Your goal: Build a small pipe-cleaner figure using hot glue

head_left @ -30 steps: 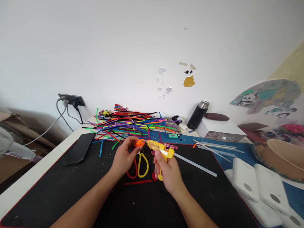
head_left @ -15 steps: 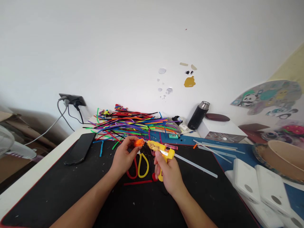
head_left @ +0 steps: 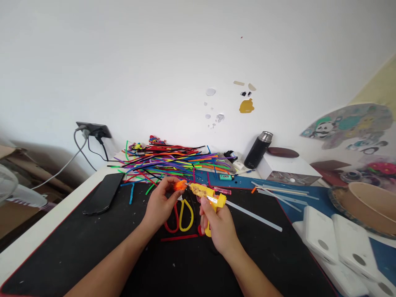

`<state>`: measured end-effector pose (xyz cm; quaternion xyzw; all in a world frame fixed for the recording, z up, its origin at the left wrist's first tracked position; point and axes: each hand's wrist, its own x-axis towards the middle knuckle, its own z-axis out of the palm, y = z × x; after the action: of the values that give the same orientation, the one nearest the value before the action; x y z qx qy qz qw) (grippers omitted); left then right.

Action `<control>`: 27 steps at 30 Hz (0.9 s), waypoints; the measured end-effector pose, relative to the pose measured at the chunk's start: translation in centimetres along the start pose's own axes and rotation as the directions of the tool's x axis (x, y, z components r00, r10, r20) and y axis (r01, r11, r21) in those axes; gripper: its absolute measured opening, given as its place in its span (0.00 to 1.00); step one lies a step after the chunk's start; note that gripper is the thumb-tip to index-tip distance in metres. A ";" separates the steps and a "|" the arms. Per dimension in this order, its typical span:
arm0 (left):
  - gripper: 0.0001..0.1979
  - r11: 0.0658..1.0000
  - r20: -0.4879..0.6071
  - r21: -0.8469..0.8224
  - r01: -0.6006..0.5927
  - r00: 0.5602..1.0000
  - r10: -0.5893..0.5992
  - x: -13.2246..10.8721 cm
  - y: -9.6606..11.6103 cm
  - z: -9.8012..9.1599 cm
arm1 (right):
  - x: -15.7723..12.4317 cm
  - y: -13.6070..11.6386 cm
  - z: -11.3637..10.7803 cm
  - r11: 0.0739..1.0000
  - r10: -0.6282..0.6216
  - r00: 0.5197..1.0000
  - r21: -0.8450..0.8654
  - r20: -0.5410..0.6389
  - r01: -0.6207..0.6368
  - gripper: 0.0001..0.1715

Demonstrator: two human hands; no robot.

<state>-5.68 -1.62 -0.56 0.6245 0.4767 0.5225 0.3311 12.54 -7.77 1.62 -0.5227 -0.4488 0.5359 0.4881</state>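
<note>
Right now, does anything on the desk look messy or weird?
Yes: the yellow hot glue gun in the right hand has dark, patchy stains near its nozzle end, so it looks grubby. Farther back, the colorful pipe cleaners lie crisscrossed in an untidy heap.

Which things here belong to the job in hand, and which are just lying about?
Part of the job: yellow glue gun in the right hand; orange piece in the left hand; probably the translucent stick behind the gun, and the colourful pipe cleaners.

Seemingly lying about: phone; black bottle; brown case.
</note>
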 end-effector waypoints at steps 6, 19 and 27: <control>0.09 0.999 -0.012 0.028 -0.016 1.000 0.016 0.0 0.1 -0.1 | 0.1 0.3 -0.1 1.000 -0.013 1.000 0.002 -0.002 0.013 0.39; 0.08 0.995 -0.003 0.095 -0.044 0.999 0.044 -0.1 -0.1 -0.1 | 0.0 0.2 -0.1 1.000 -0.018 1.000 -0.015 -0.011 0.018 0.39; 0.08 0.985 0.022 0.160 -0.071 0.997 0.069 -0.3 -0.2 0.0 | 0.1 0.3 0.0 1.000 -0.021 1.000 0.000 -0.013 0.021 0.38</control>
<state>-5.78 -1.81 -0.86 0.6698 0.4924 0.4886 0.2651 12.48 -7.75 1.31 -0.5212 -0.4510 0.5275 0.4967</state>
